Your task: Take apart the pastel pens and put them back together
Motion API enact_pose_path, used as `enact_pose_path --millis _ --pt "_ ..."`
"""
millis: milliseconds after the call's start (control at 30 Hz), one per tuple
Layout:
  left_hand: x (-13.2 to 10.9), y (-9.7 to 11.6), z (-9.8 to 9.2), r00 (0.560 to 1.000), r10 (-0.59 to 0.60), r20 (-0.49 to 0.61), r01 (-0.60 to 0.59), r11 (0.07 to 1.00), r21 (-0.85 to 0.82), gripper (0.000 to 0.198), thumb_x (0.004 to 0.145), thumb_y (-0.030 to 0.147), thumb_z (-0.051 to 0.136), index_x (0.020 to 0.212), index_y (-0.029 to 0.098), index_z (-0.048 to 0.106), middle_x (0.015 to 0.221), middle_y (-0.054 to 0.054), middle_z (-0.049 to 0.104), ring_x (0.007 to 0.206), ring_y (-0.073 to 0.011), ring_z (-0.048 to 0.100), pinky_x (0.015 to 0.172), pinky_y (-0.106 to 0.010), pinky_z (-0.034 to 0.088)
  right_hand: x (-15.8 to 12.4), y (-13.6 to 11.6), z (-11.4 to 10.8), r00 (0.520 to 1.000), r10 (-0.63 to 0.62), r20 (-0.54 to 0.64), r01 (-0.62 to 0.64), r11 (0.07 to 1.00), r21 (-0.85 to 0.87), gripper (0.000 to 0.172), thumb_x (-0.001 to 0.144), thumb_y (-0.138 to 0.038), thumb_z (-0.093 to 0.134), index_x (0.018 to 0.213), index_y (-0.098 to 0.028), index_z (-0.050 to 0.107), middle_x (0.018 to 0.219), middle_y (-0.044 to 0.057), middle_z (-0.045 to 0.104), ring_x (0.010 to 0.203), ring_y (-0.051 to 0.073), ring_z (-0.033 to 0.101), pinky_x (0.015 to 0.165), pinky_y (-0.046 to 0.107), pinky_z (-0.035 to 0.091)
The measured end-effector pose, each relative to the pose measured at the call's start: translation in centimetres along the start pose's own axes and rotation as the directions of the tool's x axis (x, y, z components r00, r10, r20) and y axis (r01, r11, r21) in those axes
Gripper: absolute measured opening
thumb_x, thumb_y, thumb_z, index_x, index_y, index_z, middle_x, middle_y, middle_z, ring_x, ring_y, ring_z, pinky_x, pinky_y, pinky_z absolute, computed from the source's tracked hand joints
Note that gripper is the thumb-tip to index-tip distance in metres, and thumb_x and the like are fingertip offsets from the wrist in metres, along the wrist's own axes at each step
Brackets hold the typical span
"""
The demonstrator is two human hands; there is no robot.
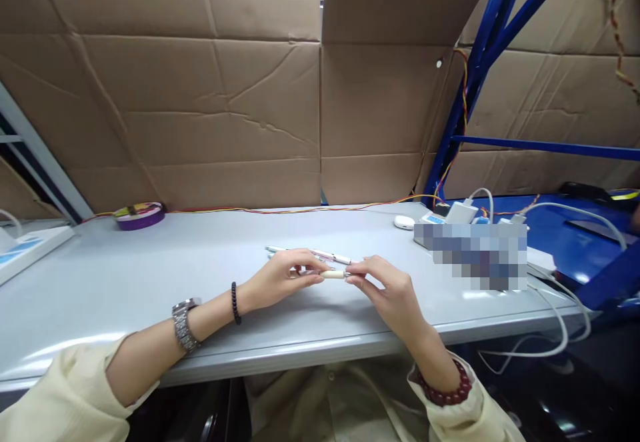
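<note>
Nearest, along the bottom of the frame, the table (pixel 320 347) ends in a smooth front edge just below both hands; a pen let go here could probably roll over it and fall.

At the centre, the left hand (pixel 295 274) has thumb and forefinger closed on the left part of a pale pen (pixel 334 274), its other fingers curled behind. The right hand (pixel 385 285) pinches the pen's right end, thumb against fingertips, with almost no gap. The pen lies nearly level between them. Whether it is whole or in parts cannot be told, as fingers cover both ends. With so little of it in each pinch, an uneven pull or twist might make it slip, and any small loose part could spring away.

Just behind, upper side of centre, other pens (pixel 334 256) lie close to the knuckles; a forward nudge could scatter them.

Farther back, the tape (pixel 139 217) at left and the thin wire (pixel 260 211) below the cardboard (pixel 265 129) are well apart from the hands and look little at risk.
</note>
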State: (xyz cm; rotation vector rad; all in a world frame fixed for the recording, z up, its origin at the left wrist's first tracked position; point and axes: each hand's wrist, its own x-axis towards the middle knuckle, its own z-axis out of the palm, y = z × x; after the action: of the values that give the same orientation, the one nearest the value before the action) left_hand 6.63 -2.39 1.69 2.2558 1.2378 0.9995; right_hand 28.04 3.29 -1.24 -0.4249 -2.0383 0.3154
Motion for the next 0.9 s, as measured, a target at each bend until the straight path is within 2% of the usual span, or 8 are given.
enact_pose_path --millis 200,267,333,400,533,700,833,900 --pt "0.01 -0.04 0.03 0.999 -0.008 0.035 0.006 0.999 0.054 0.019 0.087 0.031 0.055 0.095 0.019 0.067 0.078 -0.003 0.063 0.069 -0.0146 0.052 0.059 -0.023 0.039 0.03 0.09 0.3 0.986 0.001 0.169 0.039 0.973 -0.228 0.033 0.094 -0.029 0.038 0.066 -0.02 0.053 0.063 0.002 0.056 0.064 0.017 0.05 0.064 0.031 0.041" --pt "0.08 -0.04 0.06 0.999 -0.012 0.032 0.011 0.999 0.038 0.019 0.088 0.03 0.053 0.097 0.019 0.066 0.082 -0.003 0.064 0.071 -0.0147 0.054 0.062 -0.023 0.04 0.04 0.09 0.2 0.987 0.029 0.16 0.005 0.978 -0.209 0.026 0.094 -0.03 0.04 0.077 -0.02 0.058 0.07 0.002 0.06 0.069 0.018 0.053 0.068 0.032 0.042" --pt "0.13 -0.12 0.06 1.0 -0.018 0.014 0.018 1.0 0.016 0.02 0.09 0.029 0.05 0.1 0.02 0.065 0.091 -0.004 0.065 0.076 -0.0149 0.055 0.064 -0.023 0.041 0.05 0.13 0.07 0.993 0.052 0.102 -0.037 0.989 -0.146 0.017 0.09 -0.032 0.049 0.101 -0.022 0.057 0.086 0.003 0.065 0.081 0.02 0.056 0.077 0.035 0.042" --pt "0.15 -0.23 0.05 1.0 -0.023 0.001 0.023 1.0 0.006 0.021 0.091 0.029 0.048 0.1 0.02 0.064 0.096 -0.005 0.064 0.078 -0.015 0.056 0.066 -0.023 0.042 0.07 0.22 -0.01 0.997 0.05 0.061 -0.044 0.995 -0.092 0.026 0.087 -0.03 0.056 0.111 -0.024 0.054 0.095 0.003 0.065 0.089 0.02 0.056 0.085 0.037 0.04" --pt "0.08 -0.35 0.06 0.999 -0.037 0.006 0.037 0.999 0.013 0.02 0.09 0.03 0.05 0.099 0.019 0.064 0.094 -0.005 0.064 0.076 -0.0147 0.055 0.063 -0.023 0.042 0.09 0.27 0.0 0.997 0.046 0.064 -0.04 0.995 -0.086 0.007 0.087 -0.025 0.054 0.09 -0.023 0.061 0.083 0.002 0.065 0.081 0.019 0.057 0.081 0.035 0.042" --pt "0.03 -0.26 0.13 1.0 -0.012 0.017 0.012 0.999 0.032 0.016 0.087 0.028 0.056 0.096 0.019 0.066 0.09 -0.004 0.063 0.075 -0.0148 0.054 0.062 -0.023 0.042 0.1 -0.06 0.0 0.987 0.075 0.144 -0.051 0.985 -0.164 0.036 0.094 -0.031 0.04 0.064 -0.021 0.057 0.065 0.002 0.057 0.071 0.018 0.055 0.074 0.034 0.043" --pt "0.09 -0.31 0.08 1.0 -0.012 0.005 0.011 0.999 0.034 0.016 0.088 0.025 0.055 0.097 0.019 0.065 0.089 -0.004 0.062 0.075 -0.0141 0.055 0.063 -0.022 0.043 0.13 -0.07 0.01 0.99 0.092 0.108 -0.075 0.986 -0.152 0.018 0.089 -0.036 0.05 0.091 -0.022 0.061 0.078 0.002 0.063 0.08 0.02 0.057 0.078 0.037 0.043" --pt "0.12 -0.33 0.05 1.0 -0.011 -0.006 0.011 0.999 0.044 0.015 0.087 0.025 0.055 0.097 0.019 0.065 0.087 -0.003 0.062 0.074 -0.0138 0.055 0.063 -0.022 0.043 0.11 0.02 0.07 0.992 0.079 0.103 -0.065 0.99 -0.128 0.017 0.085 -0.033 0.056 0.099 -0.023 0.06 0.086 0.003 0.064 0.086 0.02 0.056 0.081 0.037 0.043"
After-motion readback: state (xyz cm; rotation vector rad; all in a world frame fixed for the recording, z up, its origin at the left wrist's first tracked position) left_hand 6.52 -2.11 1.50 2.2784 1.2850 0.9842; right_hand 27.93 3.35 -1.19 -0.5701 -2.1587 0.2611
